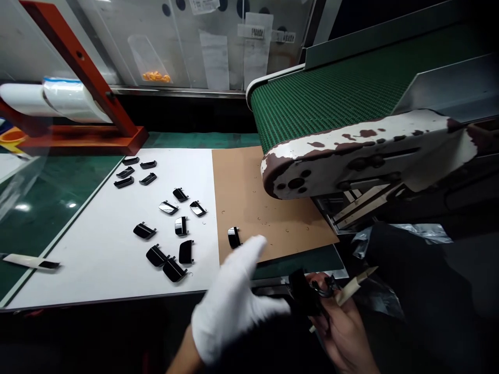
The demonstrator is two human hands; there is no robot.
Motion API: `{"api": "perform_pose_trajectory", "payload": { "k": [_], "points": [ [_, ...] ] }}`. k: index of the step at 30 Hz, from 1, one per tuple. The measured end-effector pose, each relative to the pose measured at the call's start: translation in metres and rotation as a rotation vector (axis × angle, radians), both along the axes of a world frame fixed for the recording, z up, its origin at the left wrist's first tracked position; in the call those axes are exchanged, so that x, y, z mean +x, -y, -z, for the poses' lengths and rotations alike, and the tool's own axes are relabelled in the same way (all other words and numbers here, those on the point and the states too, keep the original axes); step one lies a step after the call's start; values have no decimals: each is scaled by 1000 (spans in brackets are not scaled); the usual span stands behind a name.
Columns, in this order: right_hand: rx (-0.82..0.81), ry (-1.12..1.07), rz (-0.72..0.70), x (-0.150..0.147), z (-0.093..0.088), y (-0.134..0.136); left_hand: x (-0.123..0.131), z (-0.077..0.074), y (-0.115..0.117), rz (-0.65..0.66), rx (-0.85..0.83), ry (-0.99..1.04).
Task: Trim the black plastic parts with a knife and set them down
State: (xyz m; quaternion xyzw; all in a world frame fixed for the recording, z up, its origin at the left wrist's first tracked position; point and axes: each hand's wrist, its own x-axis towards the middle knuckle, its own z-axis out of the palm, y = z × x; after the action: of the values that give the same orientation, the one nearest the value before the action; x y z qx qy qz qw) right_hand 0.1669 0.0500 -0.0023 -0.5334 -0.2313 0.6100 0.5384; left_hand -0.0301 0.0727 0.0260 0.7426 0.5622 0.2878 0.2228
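My left hand (230, 306), in a white glove, reaches over the table's front edge with thumb and fingers spread and nothing between them. Its fingertips are close to a glossy black plastic part (234, 237) on the brown cardboard (249, 192). My bare right hand (339, 322) is closed around a black plastic part (303, 292) and a slim pale-handled tool (349, 291) with a pointed tan end. Shadow hides much of the held part. Several similar black parts (144, 230) lie in loose groups on the white sheet (97, 239).
A green conveyor belt (319, 98) with a chipped white frame juts over the cardboard at right. An orange-red stand (128, 139) holds plastic film rolls (74, 98) at back left. A pale-handled tool with a black tip (35, 262) lies at left. Small scraps dot the cardboard.
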Motion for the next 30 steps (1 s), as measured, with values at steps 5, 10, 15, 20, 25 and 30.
{"api": "perform_pose_trajectory", "payload": {
  "k": [5,10,15,20,25,30],
  "points": [
    [50,24,-99,-12,1,1,36,-6,22,139,9,193],
    [93,72,-231,-11,5,3,33,-11,17,110,-50,153],
    [148,123,-349,-4,7,4,34,-12,20,84,-114,141],
    [208,182,-380,-1,9,3,41,-4,28,0,-143,188],
    [203,261,-349,6,8,0,38,6,31,-77,20,103],
    [190,387,-454,10,-10,-4,26,15,31,-64,233,-84]
  ]
}}
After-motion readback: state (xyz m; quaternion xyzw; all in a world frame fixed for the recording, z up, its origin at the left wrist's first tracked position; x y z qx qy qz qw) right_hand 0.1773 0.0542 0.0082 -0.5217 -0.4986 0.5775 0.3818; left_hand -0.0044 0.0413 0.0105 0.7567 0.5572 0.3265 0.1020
